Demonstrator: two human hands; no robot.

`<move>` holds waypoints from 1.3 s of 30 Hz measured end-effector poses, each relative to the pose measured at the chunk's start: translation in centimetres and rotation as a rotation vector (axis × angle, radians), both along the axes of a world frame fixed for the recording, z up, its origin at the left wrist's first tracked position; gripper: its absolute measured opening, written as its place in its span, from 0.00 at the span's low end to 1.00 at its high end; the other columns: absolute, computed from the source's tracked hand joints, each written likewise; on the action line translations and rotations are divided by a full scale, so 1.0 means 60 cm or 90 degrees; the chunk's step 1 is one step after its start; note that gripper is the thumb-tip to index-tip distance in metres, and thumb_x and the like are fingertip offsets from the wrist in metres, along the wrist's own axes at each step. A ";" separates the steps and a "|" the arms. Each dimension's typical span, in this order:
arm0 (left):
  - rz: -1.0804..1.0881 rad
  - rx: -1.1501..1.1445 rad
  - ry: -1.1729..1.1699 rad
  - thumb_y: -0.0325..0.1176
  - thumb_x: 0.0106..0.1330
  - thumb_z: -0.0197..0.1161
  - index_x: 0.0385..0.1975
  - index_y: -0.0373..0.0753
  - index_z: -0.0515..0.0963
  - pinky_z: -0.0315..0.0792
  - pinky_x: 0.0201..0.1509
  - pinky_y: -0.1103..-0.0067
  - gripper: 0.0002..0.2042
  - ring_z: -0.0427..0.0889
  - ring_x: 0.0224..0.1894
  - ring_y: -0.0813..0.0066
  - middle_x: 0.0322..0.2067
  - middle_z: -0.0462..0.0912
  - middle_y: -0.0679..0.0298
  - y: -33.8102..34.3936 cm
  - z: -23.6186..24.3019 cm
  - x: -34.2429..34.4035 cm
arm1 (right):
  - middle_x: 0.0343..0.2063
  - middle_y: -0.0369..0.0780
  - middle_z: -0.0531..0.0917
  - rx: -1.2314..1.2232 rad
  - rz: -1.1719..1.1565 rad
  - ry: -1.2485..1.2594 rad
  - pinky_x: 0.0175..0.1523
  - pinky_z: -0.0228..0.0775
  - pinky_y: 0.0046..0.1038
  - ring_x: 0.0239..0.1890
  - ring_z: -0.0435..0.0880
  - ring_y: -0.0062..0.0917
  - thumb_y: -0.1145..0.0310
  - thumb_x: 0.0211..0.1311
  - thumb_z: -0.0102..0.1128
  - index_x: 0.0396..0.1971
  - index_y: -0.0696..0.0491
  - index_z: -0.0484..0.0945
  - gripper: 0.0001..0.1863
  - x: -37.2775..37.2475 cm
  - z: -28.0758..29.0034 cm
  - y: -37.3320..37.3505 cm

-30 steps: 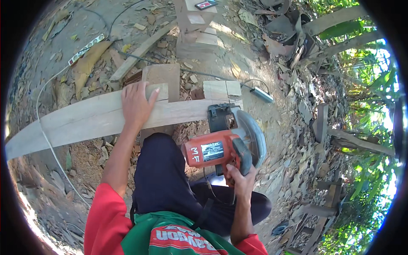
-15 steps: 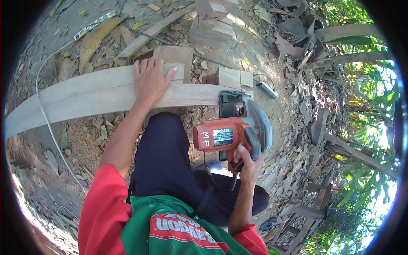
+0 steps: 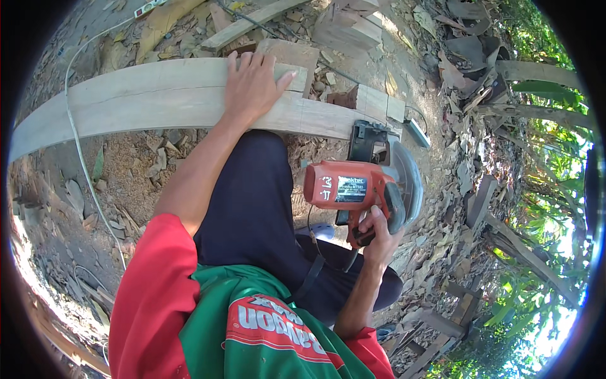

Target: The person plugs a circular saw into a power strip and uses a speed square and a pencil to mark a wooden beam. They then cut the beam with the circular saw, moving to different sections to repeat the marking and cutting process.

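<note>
A long pale wooden plank (image 3: 145, 107) runs across the upper left of the view, a notch cut near its right end. My left hand (image 3: 251, 85) lies on it with the fingers spread, touching the top face. In my right hand (image 3: 377, 234) is the rear handle of a red circular saw (image 3: 341, 184), fingers wrapped round the grip. The saw's dark base plate (image 3: 366, 140) meets the near edge of the plank at its right end. The underside of the saw and its blade are hidden. My left knee (image 3: 262, 158) is bent close to the plank.
A white cord (image 3: 77, 139) crosses the plank at left and leads to a power strip (image 3: 148, 7). Wooden blocks (image 3: 347, 28) and a loose board (image 3: 252, 24) lie beyond. Dry leaves and offcuts litter the ground. Timber pieces (image 3: 483, 201) and green plants stand at right.
The whole scene has shifted up and to the right in the view. My left hand stays on the plank, and my right hand still holds the saw at its end.
</note>
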State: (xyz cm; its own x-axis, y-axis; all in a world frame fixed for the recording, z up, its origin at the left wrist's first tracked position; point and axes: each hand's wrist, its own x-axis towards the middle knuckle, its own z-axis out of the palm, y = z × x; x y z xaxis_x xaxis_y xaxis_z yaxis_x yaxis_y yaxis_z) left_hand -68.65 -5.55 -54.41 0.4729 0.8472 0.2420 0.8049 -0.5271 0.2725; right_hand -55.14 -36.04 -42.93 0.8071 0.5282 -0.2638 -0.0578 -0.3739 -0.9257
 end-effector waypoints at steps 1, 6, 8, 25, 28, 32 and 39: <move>-0.001 0.000 0.000 0.57 0.68 0.52 0.53 0.32 0.73 0.51 0.69 0.60 0.30 0.71 0.57 0.60 0.49 0.79 0.56 -0.001 0.001 0.001 | 0.15 0.35 0.75 0.006 0.002 -0.001 0.26 0.61 0.21 0.18 0.73 0.17 0.71 0.58 0.64 0.32 0.60 0.78 0.08 0.002 -0.005 -0.004; -0.001 0.002 -0.002 0.57 0.68 0.52 0.53 0.33 0.73 0.52 0.69 0.60 0.30 0.71 0.57 0.60 0.49 0.79 0.55 -0.002 -0.003 0.003 | 0.15 0.35 0.75 0.006 -0.007 -0.001 0.26 0.61 0.21 0.18 0.73 0.17 0.70 0.59 0.64 0.34 0.61 0.78 0.09 0.003 -0.003 0.000; -0.001 0.007 0.004 0.57 0.68 0.52 0.54 0.33 0.73 0.52 0.68 0.60 0.30 0.71 0.57 0.60 0.49 0.79 0.56 -0.002 -0.005 0.002 | 0.15 0.35 0.75 -0.003 0.003 -0.003 0.26 0.61 0.20 0.18 0.73 0.17 0.70 0.59 0.64 0.35 0.62 0.78 0.10 0.005 -0.004 -0.001; -0.003 0.018 -0.009 0.57 0.68 0.53 0.50 0.34 0.75 0.53 0.68 0.60 0.29 0.72 0.56 0.60 0.48 0.80 0.56 -0.004 -0.005 0.003 | 0.15 0.35 0.74 -0.023 0.017 -0.045 0.25 0.63 0.21 0.18 0.73 0.19 0.66 0.59 0.61 0.38 0.62 0.78 0.14 0.005 -0.003 0.012; -0.005 0.024 -0.006 0.57 0.68 0.53 0.50 0.34 0.75 0.53 0.67 0.60 0.29 0.73 0.55 0.61 0.47 0.80 0.56 -0.003 -0.005 0.003 | 0.15 0.35 0.74 -0.033 0.023 -0.051 0.25 0.63 0.21 0.18 0.73 0.19 0.67 0.59 0.61 0.39 0.62 0.78 0.14 0.007 0.001 0.016; -0.003 0.033 -0.012 0.57 0.68 0.53 0.50 0.33 0.75 0.54 0.67 0.61 0.29 0.73 0.55 0.61 0.46 0.80 0.56 -0.003 -0.007 0.001 | 0.16 0.35 0.74 -0.037 0.020 -0.053 0.25 0.64 0.21 0.17 0.73 0.19 0.66 0.60 0.61 0.39 0.62 0.78 0.14 0.007 0.006 0.028; 0.002 0.038 -0.032 0.57 0.67 0.53 0.50 0.32 0.75 0.53 0.68 0.60 0.29 0.72 0.55 0.60 0.47 0.79 0.55 -0.005 -0.006 0.004 | 0.16 0.35 0.74 -0.026 0.018 -0.041 0.23 0.63 0.20 0.17 0.73 0.19 0.67 0.60 0.62 0.40 0.63 0.77 0.15 0.022 0.004 0.042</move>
State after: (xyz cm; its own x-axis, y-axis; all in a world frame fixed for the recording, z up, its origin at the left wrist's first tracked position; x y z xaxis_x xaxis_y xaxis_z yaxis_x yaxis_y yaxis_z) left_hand -68.40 -5.83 -54.74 0.4570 0.8319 0.3147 0.7924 -0.5415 0.2807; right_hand -53.84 -33.50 -42.71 0.8079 0.5408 -0.2340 0.0126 -0.4128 -0.9108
